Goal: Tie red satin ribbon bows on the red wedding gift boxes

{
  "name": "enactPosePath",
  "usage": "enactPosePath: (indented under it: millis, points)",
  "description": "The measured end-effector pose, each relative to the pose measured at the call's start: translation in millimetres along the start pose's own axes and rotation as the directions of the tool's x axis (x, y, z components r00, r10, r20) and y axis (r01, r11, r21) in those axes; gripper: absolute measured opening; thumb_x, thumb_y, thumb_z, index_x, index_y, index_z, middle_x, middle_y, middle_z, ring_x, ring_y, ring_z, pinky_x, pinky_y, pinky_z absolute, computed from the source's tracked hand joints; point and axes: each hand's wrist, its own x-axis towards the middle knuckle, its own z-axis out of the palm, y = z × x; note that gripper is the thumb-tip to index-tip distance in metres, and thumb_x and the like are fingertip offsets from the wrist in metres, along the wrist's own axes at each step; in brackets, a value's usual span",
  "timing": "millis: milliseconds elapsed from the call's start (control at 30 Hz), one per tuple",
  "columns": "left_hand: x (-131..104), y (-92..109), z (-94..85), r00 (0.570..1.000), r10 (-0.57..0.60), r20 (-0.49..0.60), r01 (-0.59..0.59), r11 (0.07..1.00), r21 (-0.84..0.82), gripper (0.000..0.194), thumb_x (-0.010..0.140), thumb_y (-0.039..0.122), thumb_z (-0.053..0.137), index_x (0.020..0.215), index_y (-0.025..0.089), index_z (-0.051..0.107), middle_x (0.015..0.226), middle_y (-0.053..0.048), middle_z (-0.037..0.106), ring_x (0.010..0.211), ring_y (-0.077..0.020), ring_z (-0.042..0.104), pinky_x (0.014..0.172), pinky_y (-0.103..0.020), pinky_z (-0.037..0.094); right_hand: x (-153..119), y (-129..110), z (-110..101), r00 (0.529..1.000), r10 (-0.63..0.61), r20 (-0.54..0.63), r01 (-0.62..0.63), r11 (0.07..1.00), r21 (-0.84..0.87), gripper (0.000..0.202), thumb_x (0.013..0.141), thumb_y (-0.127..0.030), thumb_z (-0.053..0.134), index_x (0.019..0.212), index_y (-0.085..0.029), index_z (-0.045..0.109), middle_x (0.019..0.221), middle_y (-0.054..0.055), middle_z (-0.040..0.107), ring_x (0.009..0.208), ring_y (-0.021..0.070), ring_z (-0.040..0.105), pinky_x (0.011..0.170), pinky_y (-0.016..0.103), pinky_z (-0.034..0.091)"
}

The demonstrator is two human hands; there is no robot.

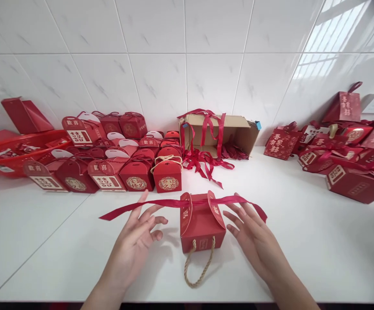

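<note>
In the head view, a red rope-handled gift box (202, 224) stands on a white countertop (161, 280) between the left hand (138, 237) and right hand (254, 232), crimson ribbon (161, 202) passing through its top flaps (217, 211). Both hands are loosely spread, gripping nothing; whether either brushes the ribbon is hard to tell.

A small red box (202, 228) sits on the white desk (77, 262), a red ribbon (161, 202) running through its upright flaps and out to both sides. The left hand (143, 230) and right hand (249, 228) flank it, fingers spread, the ribbon's ends crossing them. A rope handle (198, 285) loops toward the viewer. Behind stand rows of red boxes (137, 177), a red basin (15, 165) and a cardboard carton (235, 134) with loose ribbons (202, 163); more gift boxes (357, 185) cluster at right.
</note>
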Motion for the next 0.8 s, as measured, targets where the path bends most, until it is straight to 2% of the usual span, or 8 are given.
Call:
enactPosePath:
  millis: [100, 200, 267, 367, 433, 633, 733, 800]
  points:
    - [-2, -3, 13.1, 0.996, -0.085, -0.025, 0.075, 0.961, -0.268, 0.02, 0.073, 0.025, 0.071, 0.091, 0.022, 0.064, 0.096, -0.002, 0.064, 0.076, -0.0163, 0.063, 0.054, -0.023, 0.049, 2, 1, 12, 0.992, 0.126, -0.011, -0.111, 0.912, 0.396, 0.031, 0.077, -0.038, 0.07, 0.104, -0.026, 0.063, 0.108, 0.003, 0.059, 0.101, 0.0168, 0.059, 0.076, 0.027, 0.053]
    - [-2, -5, 25.0, 0.984, -0.148, -0.094, 0.1, 0.913, -0.396, 0.005, 0.078, 0.02, 0.066, 0.078, 0.018, 0.061, 0.078, -0.002, 0.066, 0.066, -0.015, 0.063, 0.048, -0.022, 0.048, 6, -2, 19, 0.986, 0.157, -0.059, -0.099, 0.827, 0.553, 0.024, 0.079, -0.032, 0.07, 0.102, -0.028, 0.065, 0.091, 0.0, 0.06, 0.084, 0.0101, 0.062, 0.067, 0.02, 0.054]
    - [-1, -5, 30.0, 0.963, -0.225, -0.145, 0.136, 0.879, -0.456, 0.009, 0.082, 0.018, 0.06, 0.074, 0.018, 0.057, 0.068, -0.001, 0.065, 0.057, -0.0142, 0.063, 0.046, -0.022, 0.048, 7, -5, 19, 0.985, 0.147, -0.092, -0.066, 0.809, 0.584, 0.019, 0.08, -0.029, 0.069, 0.099, -0.029, 0.066, 0.086, -0.002, 0.06, 0.078, 0.0081, 0.062, 0.064, 0.017, 0.054]
    - [-1, -7, 33.4, 0.932, -0.32, -0.169, 0.202, 0.849, -0.489, 0.009, 0.085, 0.02, 0.056, 0.076, 0.019, 0.056, 0.068, -0.001, 0.066, 0.053, -0.0136, 0.063, 0.046, -0.023, 0.05, 8, -7, 13, 0.987, 0.115, -0.115, -0.034, 0.838, 0.545, 0.012, 0.082, -0.03, 0.066, 0.094, -0.029, 0.067, 0.082, -0.002, 0.061, 0.076, 0.0084, 0.062, 0.063, 0.017, 0.056]
    - [-2, -11, 33.9, 0.931, -0.324, -0.17, 0.207, 0.85, -0.484, 0.005, 0.085, 0.022, 0.057, 0.08, 0.019, 0.058, 0.073, -0.001, 0.068, 0.057, -0.0134, 0.065, 0.049, -0.023, 0.051, 8, -7, 8, 0.988, 0.096, -0.123, -0.023, 0.871, 0.491, 0.01, 0.083, -0.031, 0.064, 0.092, -0.03, 0.068, 0.079, -0.002, 0.061, 0.073, 0.0092, 0.062, 0.065, 0.019, 0.057]
    - [0, -14, 34.3, 0.952, -0.19, -0.241, 0.071, 0.901, -0.429, 0.01, 0.078, 0.022, 0.067, 0.087, 0.021, 0.064, 0.072, 0.003, 0.065, 0.067, -0.0121, 0.067, 0.049, -0.019, 0.05, 12, -5, -5, 0.987, -0.053, -0.154, 0.093, 0.961, 0.262, 0.011, 0.085, -0.035, 0.062, 0.093, -0.032, 0.069, 0.079, -0.001, 0.063, 0.075, 0.0126, 0.063, 0.076, 0.029, 0.059]
    - [2, -4, 36.8, 0.959, -0.147, -0.241, 0.034, 0.908, -0.418, 0.013, 0.076, 0.03, 0.071, 0.082, 0.021, 0.065, 0.07, 0.004, 0.062, 0.068, -0.0121, 0.066, 0.049, -0.018, 0.049, 15, -12, -5, 0.981, -0.108, -0.162, 0.144, 0.962, 0.231, 0.012, 0.082, -0.035, 0.065, 0.093, -0.031, 0.069, 0.08, -0.003, 0.064, 0.073, 0.0103, 0.063, 0.077, 0.026, 0.058]
    - [4, 6, 39.1, 0.968, -0.066, -0.242, -0.029, 0.928, -0.371, 0.018, 0.073, 0.035, 0.073, 0.082, 0.021, 0.067, 0.072, 0.004, 0.062, 0.069, -0.0118, 0.065, 0.049, -0.018, 0.048, 17, -19, -2, 0.973, -0.141, -0.182, 0.178, 0.962, 0.206, 0.014, 0.078, -0.033, 0.07, 0.091, -0.029, 0.07, 0.085, -0.003, 0.066, 0.073, 0.008, 0.062, 0.076, 0.022, 0.057]
